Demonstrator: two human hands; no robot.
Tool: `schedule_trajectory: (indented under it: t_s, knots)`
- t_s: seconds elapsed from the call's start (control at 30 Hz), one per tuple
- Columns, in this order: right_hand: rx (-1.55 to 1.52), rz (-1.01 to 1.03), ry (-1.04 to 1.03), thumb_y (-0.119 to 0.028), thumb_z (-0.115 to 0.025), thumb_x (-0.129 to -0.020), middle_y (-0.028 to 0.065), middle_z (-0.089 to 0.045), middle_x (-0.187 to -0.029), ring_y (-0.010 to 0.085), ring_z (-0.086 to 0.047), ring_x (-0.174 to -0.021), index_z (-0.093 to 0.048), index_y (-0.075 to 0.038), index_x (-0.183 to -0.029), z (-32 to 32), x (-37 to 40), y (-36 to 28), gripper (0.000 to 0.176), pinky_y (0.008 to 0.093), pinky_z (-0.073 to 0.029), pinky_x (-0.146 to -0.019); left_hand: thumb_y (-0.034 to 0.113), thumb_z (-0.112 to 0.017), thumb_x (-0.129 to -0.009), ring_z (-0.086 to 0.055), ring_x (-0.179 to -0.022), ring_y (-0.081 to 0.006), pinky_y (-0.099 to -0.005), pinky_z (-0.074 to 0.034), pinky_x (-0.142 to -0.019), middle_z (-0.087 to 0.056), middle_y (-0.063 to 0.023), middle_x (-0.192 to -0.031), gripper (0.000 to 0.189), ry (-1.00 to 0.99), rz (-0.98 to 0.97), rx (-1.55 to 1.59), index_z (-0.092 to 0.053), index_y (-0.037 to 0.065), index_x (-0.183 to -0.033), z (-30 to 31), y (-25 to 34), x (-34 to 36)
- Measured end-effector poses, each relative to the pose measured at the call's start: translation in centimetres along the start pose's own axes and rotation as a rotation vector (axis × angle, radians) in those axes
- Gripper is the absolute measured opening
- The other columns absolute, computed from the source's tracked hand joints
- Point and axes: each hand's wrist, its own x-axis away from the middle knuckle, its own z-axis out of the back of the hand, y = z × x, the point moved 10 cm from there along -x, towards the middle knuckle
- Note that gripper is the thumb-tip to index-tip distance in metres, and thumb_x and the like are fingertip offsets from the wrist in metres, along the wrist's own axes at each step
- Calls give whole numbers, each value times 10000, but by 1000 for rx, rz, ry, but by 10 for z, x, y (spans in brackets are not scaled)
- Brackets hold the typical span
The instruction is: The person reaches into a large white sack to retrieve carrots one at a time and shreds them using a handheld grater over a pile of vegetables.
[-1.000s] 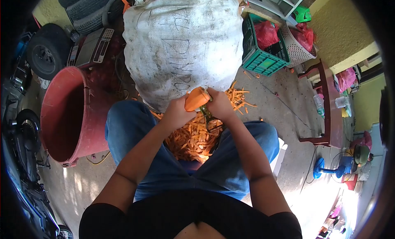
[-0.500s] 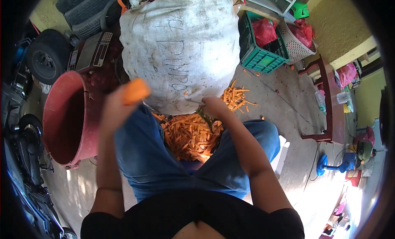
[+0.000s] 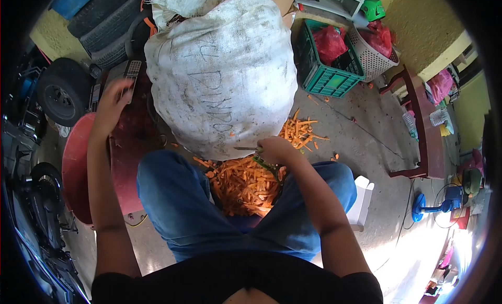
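Observation:
My left hand is raised over the rim of the red tub, its fingers apart and nothing in them. My right hand is wrapped round the handle of a small knife, whose blade points left along the lower edge of the stuffed white sack. Something green hangs just under that hand. Between my knees lies a heap of orange peelings, and a smaller pile of orange strips is on the floor right of the sack.
A green crate and a white basket with red bags stand at the back right. Beyond them is a wooden frame. A wheel and stacked tyres are at the left, with a blue fan at the right.
My left hand has moved up and left, and the orange piece it held is gone from it. The right hand stays near the sack's lower edge. The view has shifted slightly.

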Motion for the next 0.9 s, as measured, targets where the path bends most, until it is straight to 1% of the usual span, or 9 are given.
schedule_trajectory:
  t_s: [0.13,0.3,0.33,0.37,0.43,0.5,0.67,0.77,0.9]
  knots:
    - [-18,-49,29,-239,-466,-723,166,-574,-847,315,-541,-825,-567,-40,-865,14,2,7,264,390,-426,-729,113,-455,-821,-496,-917,-145,-236,-368,-785,-521,-46,-974,182,22,-301,121,-517,43,-977,-48,82,-124]
    - [-52,2,54,-315,-490,-756,174,-564,-808,327,-531,-798,-545,-31,-844,10,-8,13,303,397,-413,-707,147,-393,-822,-504,-824,-134,-256,-388,-732,-549,-42,-881,245,-220,-156,-136,-516,33,-1000,-140,51,-241]
    - [-50,-1,57,-315,-490,-756,174,-564,-808,327,-531,-798,-545,-31,-844,12,-8,13,303,397,-413,-707,159,-404,-803,-510,-786,-140,-275,-405,-691,-553,-39,-858,261,-407,43,-177,-523,36,-1000,-159,33,-249]
    - [-42,15,33,-316,-491,-756,172,-565,-811,326,-531,-800,-546,-30,-848,11,-8,11,305,397,-413,-709,170,-415,-784,-516,-748,-145,-295,-422,-650,-558,-37,-834,278,-593,244,-217,-531,39,-1001,-177,13,-248]
    - [-38,27,9,-316,-492,-756,171,-566,-815,325,-532,-802,-546,-29,-852,11,-9,14,308,397,-413,-711,190,-458,-755,-520,-697,-160,-325,-431,-594,-568,-43,-810,302,-563,262,-188,-545,48,-1007,-171,37,-249]
    - [-45,46,-13,-317,-485,-758,168,-568,-827,322,-534,-808,-547,-29,-869,7,-11,12,315,396,-414,-713,221,-428,-758,-528,-742,-181,-319,-431,-609,-563,-77,-893,336,-861,171,-310,-527,33,-1019,-191,50,-233]
    - [-53,16,-57,-309,-475,-761,163,-570,-839,318,-536,-817,-548,-33,-892,9,-10,6,315,393,-416,-714,226,-437,-760,-552,-704,-165,-302,-440,-623,-574,-84,-878,323,-757,-71,-397,-551,36,-995,-189,69,-250]
    - [-48,24,-62,-305,-474,-760,160,-572,-841,315,-538,-817,-551,-36,-895,8,-14,7,311,389,-418,-715,192,-450,-764,-538,-784,-165,-283,-412,-705,-577,-103,-904,321,-679,86,-153,-552,-24,-978,-173,64,-264]
    - [-56,56,-42,-302,-473,-758,162,-573,-834,315,-539,-810,-553,-35,-887,6,-18,4,307,385,-419,-715,218,-465,-771,-507,-891,-170,-281,-404,-761,-509,-115,-1066,433,-739,316,-70,-428,-14,-1134,-144,68,-224]
